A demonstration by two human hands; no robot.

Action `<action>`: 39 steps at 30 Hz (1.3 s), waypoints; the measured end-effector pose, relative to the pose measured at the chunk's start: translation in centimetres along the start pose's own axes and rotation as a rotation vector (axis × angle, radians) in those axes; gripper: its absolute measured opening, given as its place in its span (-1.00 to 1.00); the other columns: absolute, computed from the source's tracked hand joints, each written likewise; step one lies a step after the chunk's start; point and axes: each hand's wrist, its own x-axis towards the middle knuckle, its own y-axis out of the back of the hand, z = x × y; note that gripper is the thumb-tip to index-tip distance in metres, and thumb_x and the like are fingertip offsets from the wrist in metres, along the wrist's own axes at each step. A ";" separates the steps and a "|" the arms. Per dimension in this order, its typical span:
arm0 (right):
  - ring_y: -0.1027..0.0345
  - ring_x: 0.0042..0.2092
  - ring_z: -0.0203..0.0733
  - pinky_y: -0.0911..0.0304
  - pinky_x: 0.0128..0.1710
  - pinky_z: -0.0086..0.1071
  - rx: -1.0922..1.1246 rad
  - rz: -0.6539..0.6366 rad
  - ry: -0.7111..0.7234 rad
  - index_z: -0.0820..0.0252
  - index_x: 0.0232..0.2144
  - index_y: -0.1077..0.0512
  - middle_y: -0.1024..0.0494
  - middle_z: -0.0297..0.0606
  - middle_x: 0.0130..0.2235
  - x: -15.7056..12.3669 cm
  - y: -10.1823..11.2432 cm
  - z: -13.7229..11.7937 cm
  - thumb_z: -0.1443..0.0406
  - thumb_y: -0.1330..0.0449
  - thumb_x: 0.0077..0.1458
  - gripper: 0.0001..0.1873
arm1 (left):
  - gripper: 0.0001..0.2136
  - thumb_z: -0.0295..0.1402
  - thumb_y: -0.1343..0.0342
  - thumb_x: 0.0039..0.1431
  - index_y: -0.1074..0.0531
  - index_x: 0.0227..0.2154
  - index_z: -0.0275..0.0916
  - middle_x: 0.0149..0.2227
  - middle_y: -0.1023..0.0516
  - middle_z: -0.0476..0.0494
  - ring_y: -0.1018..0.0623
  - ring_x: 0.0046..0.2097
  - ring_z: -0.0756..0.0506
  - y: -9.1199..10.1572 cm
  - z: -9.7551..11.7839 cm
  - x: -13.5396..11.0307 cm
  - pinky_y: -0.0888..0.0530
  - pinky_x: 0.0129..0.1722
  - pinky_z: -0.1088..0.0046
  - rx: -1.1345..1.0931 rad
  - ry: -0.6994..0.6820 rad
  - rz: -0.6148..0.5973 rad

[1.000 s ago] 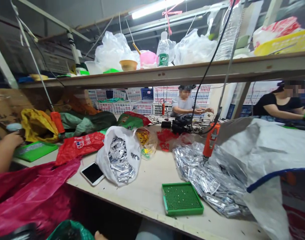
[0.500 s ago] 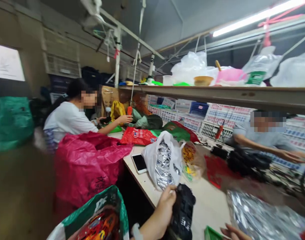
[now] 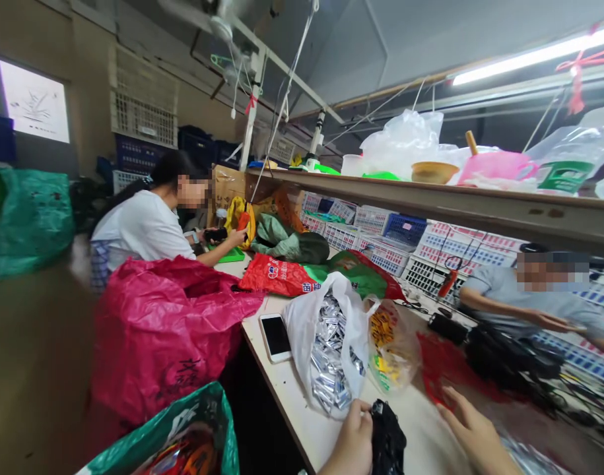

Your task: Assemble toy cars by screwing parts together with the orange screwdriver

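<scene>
My left hand (image 3: 352, 441) is closed on a crumpled black bag (image 3: 387, 441) at the bottom edge, just above the workbench (image 3: 296, 402). My right hand (image 3: 472, 432) hovers to its right with fingers stretched out and nothing in it. Just beyond my left hand lies a white bag of small silver packets (image 3: 326, 346). A clear bag with yellow and red pieces (image 3: 391, 343) leans beside it.
A phone (image 3: 275, 336) lies near the bench edge. A big pink bag (image 3: 163, 330) and a green bag (image 3: 183, 439) stand at the left. One person (image 3: 143, 224) works at the far left, another (image 3: 529, 297) across the bench. A shelf (image 3: 430, 198) runs overhead.
The view swung left, away from the green tray and silver pile. My left hand came up holding the black bag, and my right hand rose over the bench.
</scene>
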 end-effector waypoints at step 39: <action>-0.36 -0.52 -0.23 -0.35 -0.47 -0.38 0.959 0.063 -0.289 0.10 0.10 -0.39 -0.47 -0.40 -0.54 -10.1 5.2 -1.2 -0.17 -0.38 -0.10 -0.19 | -0.15 0.02 -0.38 -0.02 -0.17 0.28 -0.10 0.28 -0.42 -0.27 -0.49 0.22 -0.26 -11.5 2.1 2.8 -0.46 0.21 0.21 -0.134 0.066 -0.270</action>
